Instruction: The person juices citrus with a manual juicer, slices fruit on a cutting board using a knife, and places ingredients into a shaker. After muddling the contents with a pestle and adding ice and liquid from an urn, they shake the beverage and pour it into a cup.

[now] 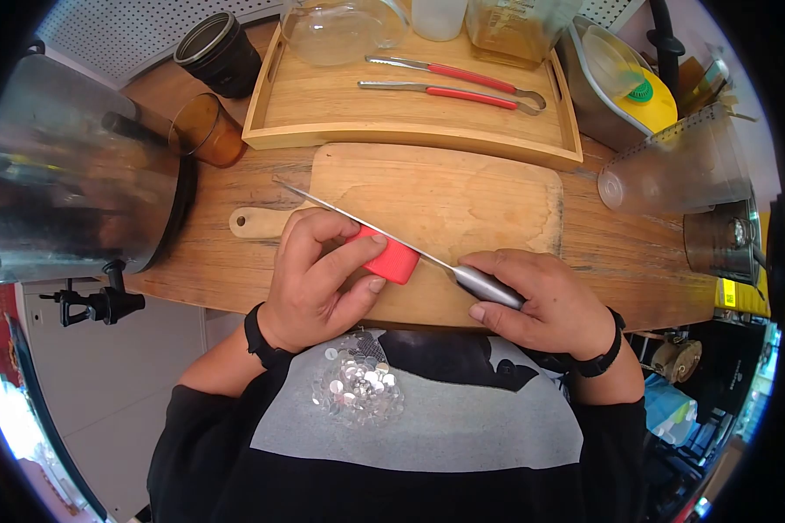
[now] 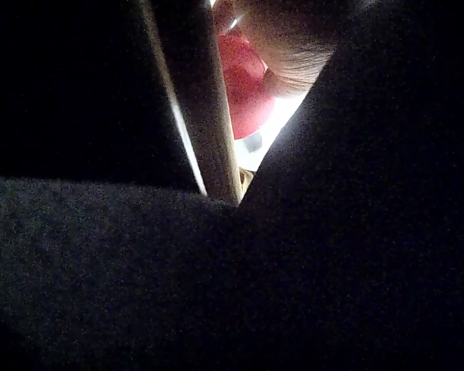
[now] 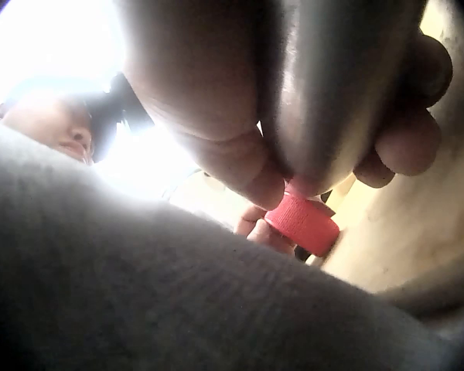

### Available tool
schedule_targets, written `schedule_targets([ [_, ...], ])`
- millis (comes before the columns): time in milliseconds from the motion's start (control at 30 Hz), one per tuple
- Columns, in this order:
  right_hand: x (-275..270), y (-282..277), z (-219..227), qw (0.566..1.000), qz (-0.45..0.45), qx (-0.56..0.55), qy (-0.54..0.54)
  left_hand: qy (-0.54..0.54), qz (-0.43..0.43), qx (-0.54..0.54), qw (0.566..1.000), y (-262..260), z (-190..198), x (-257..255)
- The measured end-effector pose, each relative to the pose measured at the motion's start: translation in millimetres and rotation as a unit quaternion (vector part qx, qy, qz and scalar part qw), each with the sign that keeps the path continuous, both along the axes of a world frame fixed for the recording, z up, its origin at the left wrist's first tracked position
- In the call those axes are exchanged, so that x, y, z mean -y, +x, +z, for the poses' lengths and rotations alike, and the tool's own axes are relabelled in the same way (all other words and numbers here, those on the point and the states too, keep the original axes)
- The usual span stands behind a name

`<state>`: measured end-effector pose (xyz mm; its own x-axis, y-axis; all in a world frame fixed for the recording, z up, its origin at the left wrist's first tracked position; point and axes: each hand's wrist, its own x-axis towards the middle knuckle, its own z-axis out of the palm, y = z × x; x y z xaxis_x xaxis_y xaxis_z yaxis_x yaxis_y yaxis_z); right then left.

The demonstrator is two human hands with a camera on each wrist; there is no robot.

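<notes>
The left hand (image 1: pixel 312 277) grips a small red piece (image 1: pixel 396 262) between its thumb and fingers, clamped on it over the cutting board (image 1: pixel 484 196). The right hand (image 1: pixel 545 301) is clamped on the handle of a knife (image 1: pixel 488 288) — thumb on the near side, fingers on the far side. The two hands are apart, with the red piece between them, nearer the left. The blade runs along the far side of the piece, close to the left fingertips, and its tip points out beyond the left hand, past the board's edge; whether the blade has cut in, I cannot tell. The right wrist view shows ribbing on the side of the red piece, while the left wrist view is mostly dark.

Beyond both hands and the board is a wooden tray (image 1: pixel 392 132) with red-handled tongs (image 1: pixel 471 96) lying in it. Farther out past the left hand are a brown glass (image 1: pixel 218 135) and a large metal pot (image 1: pixel 70 166); well past the right hand lies a clear plastic cup (image 1: pixel 672 166).
</notes>
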<state>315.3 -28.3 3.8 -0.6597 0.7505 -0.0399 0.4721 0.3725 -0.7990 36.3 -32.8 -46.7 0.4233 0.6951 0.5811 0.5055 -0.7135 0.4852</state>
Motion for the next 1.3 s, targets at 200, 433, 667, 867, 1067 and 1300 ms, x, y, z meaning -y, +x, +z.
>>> schedule_targets([
  [200, -1.8, -2.8, 1.4, 0.999, 0.006, 0.034, -0.011, 0.005, -0.001, -0.005, 1.0, -0.8, 0.0, -0.3],
  [433, -2.2, -1.1, 0.2, 0.999, 0.008, 0.038, -0.017, 0.014, 0.002, -0.014, 1.0, -0.2, 1.9, -0.2],
  [667, 0.1, 0.3, -2.1, 1.0, 0.001, 0.006, 0.006, -0.003, 0.013, 0.018, 1.0, 3.0, 2.0, 0.0],
  [867, -1.1, -2.8, 0.2, 0.999, 0.001, 0.04, -0.015, 0.002, 0.006, 0.013, 1.0, 1.2, 1.7, -0.6],
  [1067, -2.5, -3.3, 1.0, 0.999, 0.001, 0.045, -0.025, 0.005, -0.008, 0.001, 1.0, -0.4, -1.1, -0.7],
  [1300, -1.0, -1.5, -3.1, 1.0, 0.003, 0.025, -0.009, -0.005, 0.007, 0.019, 1.0, 2.4, 1.9, -0.3],
])
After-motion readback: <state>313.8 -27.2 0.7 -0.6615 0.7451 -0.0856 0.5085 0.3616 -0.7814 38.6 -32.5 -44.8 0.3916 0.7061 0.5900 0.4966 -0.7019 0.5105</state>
